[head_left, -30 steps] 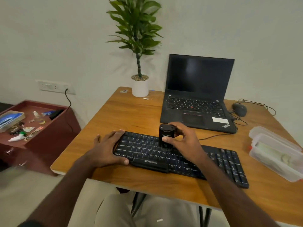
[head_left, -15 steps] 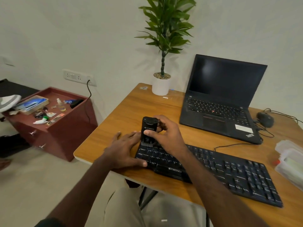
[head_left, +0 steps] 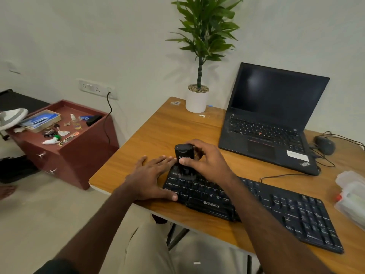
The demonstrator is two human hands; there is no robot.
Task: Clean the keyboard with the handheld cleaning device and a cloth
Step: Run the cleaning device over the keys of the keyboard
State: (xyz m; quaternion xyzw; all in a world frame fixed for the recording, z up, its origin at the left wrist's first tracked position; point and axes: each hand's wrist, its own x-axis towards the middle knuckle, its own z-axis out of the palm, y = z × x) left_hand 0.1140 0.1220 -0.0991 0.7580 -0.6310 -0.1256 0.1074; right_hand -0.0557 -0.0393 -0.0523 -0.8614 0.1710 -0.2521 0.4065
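Right hand (head_left: 205, 163) gripping black cleaning device (head_left: 183, 154) upright on keyboard (head_left: 256, 206), left hand (head_left: 152, 175) flat with fingers spread beside it, steadying keyboard's end on bench (head_left: 158, 131)

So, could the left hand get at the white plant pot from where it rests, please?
Probably yes: the left hand lies flat by the keyboard, holding nothing, and only bare desk separates it from the pot.

Soft even indoor light; faint shadows; wide-angle edge bending; slight blur.
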